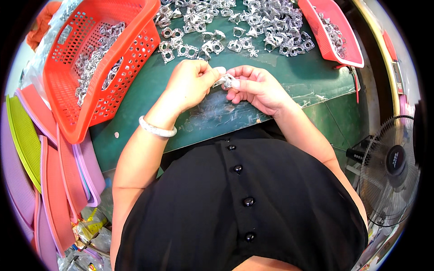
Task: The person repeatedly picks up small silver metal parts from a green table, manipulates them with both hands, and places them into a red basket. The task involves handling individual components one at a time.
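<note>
Both my hands meet over the near part of the green tabletop (pixel 149 99). Between them is a small silver metal casting (pixel 224 81) with openings in it. My right hand (pixel 260 88) grips it between thumb and fingers. From the other side, my left hand (pixel 192 83) is closed in a pinch at the casting's left edge; its fingertips partly hide what they hold. Beyond my hands, many similar castings (pixel 271 27) lie loose in a heap across the far side of the table.
A red perforated basket (pixel 135 58) with metal castings stands at the left. At the far right is a pinkish-red tray (pixel 316 34) with more. Several coloured plastic baskets (pixel 54 198) are stacked at lower left. A black fan (pixel 393 162) stands right, beside the table.
</note>
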`<state>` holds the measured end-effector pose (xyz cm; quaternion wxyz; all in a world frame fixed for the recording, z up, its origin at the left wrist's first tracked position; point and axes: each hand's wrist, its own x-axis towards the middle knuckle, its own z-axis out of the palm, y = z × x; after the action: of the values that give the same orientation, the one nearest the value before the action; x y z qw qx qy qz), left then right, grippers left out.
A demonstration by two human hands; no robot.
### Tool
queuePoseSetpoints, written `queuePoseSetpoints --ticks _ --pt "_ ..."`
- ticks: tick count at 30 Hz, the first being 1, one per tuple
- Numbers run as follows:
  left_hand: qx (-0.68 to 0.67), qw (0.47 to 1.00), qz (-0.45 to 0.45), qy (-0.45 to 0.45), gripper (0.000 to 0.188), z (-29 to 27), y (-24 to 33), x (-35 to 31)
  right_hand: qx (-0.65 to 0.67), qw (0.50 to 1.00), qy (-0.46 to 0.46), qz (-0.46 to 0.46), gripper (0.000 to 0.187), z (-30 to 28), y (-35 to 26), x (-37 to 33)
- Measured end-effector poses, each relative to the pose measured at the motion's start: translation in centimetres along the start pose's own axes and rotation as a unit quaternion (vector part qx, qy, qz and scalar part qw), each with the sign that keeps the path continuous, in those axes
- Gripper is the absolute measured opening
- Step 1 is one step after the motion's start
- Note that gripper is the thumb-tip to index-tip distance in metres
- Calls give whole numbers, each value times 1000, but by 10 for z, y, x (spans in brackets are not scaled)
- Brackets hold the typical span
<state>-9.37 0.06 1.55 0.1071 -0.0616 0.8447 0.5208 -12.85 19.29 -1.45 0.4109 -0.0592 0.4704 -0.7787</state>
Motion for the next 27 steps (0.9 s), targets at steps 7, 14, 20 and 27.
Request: queuePoseSetpoints --ticks 7,14,20,27 --pt "-10 1000 -9 7 37 -1 1 8 -86 996 7 -1 43 4 -4 1" --pt "-52 998 -37 6 37 -1 4 8 -156 986 3 -57 45 10 -1 0" --pt "-88 995 -49 -9 36 -3 2 8 -199 979 1 -47 42 10 -8 0" --pt "-214 967 -124 -63 32 -6 4 8 -224 972 -40 -63 40 5 -19 1"
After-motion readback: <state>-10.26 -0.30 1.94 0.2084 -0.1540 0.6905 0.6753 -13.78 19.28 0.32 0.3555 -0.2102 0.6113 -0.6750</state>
